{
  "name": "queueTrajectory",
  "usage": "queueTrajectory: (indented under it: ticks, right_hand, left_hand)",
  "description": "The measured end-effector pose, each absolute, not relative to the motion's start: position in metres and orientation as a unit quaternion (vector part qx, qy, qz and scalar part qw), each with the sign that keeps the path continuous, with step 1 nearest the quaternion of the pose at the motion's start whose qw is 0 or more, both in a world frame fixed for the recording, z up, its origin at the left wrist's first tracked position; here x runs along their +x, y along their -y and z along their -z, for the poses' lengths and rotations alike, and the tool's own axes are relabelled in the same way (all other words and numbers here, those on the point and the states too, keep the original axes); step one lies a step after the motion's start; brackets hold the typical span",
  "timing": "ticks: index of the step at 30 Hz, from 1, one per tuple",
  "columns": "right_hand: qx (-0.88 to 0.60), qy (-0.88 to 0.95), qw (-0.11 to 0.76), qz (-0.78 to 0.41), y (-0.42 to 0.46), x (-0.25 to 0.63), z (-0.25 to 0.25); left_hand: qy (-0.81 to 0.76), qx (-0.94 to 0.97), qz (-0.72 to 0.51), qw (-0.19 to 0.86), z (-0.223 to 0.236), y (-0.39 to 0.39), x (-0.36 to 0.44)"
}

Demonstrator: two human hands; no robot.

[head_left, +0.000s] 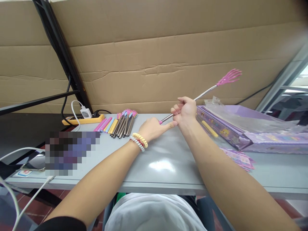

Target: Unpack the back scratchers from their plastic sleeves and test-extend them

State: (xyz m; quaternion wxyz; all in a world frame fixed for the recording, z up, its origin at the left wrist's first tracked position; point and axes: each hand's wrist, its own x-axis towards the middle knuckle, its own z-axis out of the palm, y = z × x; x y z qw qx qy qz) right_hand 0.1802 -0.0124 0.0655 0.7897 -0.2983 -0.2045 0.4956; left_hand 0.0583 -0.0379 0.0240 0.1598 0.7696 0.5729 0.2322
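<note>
A telescopic back scratcher (228,78) with a pink claw head and a silver rod slants up to the right, drawn out long. My left hand (152,127) is closed around its lower end, where a bit of pink handle shows. Higher up, my right hand (187,110) has its fingers curled around the rod. Left of my hands lies a pile of metal rods with small claw heads (124,125). Beside it are several loose coloured handles (112,125) in pink, blue and yellow.
A purple printed box (245,141) with clear plastic on it stands at the right. Near it lie a yellow handle (209,129) and pink printed cards (239,159). A yellow power strip (92,120) with cables is at the back left. Cardboard (149,64) walls the back.
</note>
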Motion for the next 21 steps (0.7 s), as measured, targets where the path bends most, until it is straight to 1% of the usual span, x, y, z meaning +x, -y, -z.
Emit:
queueTrajectory:
  ticks: [3, 10, 14, 16, 21]
  right_hand:
    - [-0.269, 0.229, 0.797, -0.491, 0.018, 0.191, -0.076]
    - [-0.238, 0.356, 0.781, -0.455, 0.031, 0.212, -0.104]
    - [-0.229, 0.375, 0.77, -0.462, 0.036, 0.214, -0.112]
    - [-0.225, 0.376, 0.767, -0.469, 0.035, 0.219, -0.113]
    - [-0.242, 0.316, 0.796, -0.456, 0.022, 0.247, -0.1]
  left_hand:
    - [-0.544, 0.787, -0.247, 0.155, -0.027, 0.039, 0.056]
    - [-0.472, 0.818, -0.308, 0.116, -0.037, 0.042, 0.054]
    - [-0.454, 0.821, -0.323, 0.125, -0.04, 0.045, 0.056]
    - [-0.445, 0.827, -0.313, 0.141, -0.04, 0.045, 0.055]
    - [-0.443, 0.85, -0.223, 0.178, -0.035, 0.039, 0.042]
